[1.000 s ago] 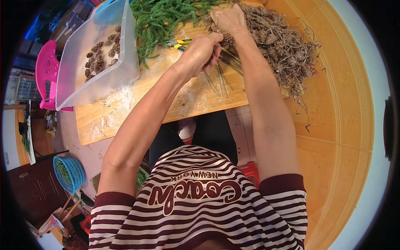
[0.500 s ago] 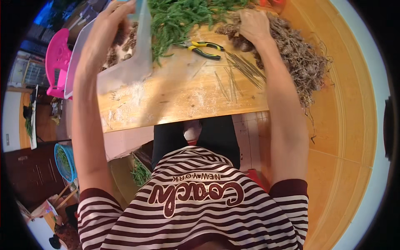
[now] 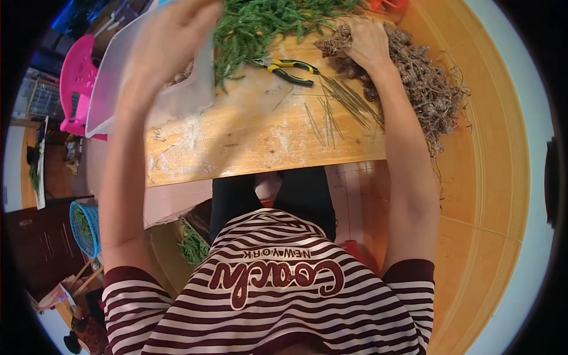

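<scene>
My left hand (image 3: 177, 38) is smeared by motion above the translucent plastic bin (image 3: 112, 97) on the left; its fingers cannot be made out. Part of a brown pine cone (image 3: 182, 74) shows inside the bin below that wrist. At the far right of the table, my right hand (image 3: 368, 44) is closed on dried pine cones (image 3: 334, 46) at the edge of a large tangled heap. Between the hands lie yellow-and-black pliers (image 3: 290, 71), their handles spread. Beside them are several thin wire-like stems (image 3: 349, 100).
Green artificial-looking sprigs (image 3: 254, 29) cover the table's far middle. The wooden table (image 3: 236, 157) has white specks near its front edge. Something red (image 3: 387, 5) stands at the far right. A pink chair (image 3: 77, 83) and a blue basket (image 3: 86, 228) of greenery are on the left.
My left hand has moved rightward, from inside the bin to over its inner edge. My right hand stays at the pine cones, shifted slightly.
</scene>
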Tool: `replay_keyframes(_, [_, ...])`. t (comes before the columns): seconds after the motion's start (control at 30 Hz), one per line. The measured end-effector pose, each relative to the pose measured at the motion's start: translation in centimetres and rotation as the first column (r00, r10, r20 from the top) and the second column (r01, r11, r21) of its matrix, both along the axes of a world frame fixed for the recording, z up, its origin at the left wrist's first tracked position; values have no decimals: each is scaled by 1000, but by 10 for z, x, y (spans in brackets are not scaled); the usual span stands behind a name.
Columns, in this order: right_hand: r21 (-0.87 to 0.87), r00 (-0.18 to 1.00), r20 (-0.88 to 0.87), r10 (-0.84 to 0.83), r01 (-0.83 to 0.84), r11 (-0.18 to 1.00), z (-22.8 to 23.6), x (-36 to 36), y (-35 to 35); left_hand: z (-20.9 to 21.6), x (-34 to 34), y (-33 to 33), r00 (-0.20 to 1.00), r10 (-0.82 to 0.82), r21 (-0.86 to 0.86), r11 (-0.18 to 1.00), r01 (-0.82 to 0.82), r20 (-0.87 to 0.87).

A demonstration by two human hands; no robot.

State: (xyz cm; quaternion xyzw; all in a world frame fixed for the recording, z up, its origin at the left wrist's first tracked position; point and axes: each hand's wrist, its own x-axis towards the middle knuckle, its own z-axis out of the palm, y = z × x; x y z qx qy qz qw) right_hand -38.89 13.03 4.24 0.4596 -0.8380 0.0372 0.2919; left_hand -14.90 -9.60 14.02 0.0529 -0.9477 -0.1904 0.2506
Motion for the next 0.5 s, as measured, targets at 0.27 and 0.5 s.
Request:
replay_keyframes(0.27, [-132, 984, 51, 173, -165, 977, 2, 9, -6, -59, -72, 97, 975, -223, -98, 971, 220, -19])
replay_keyframes(0.5, [-155, 987, 46, 154, -145, 977, -2, 6, -3, -70, -98, 114, 976, -103, -167, 977, 135, 191])
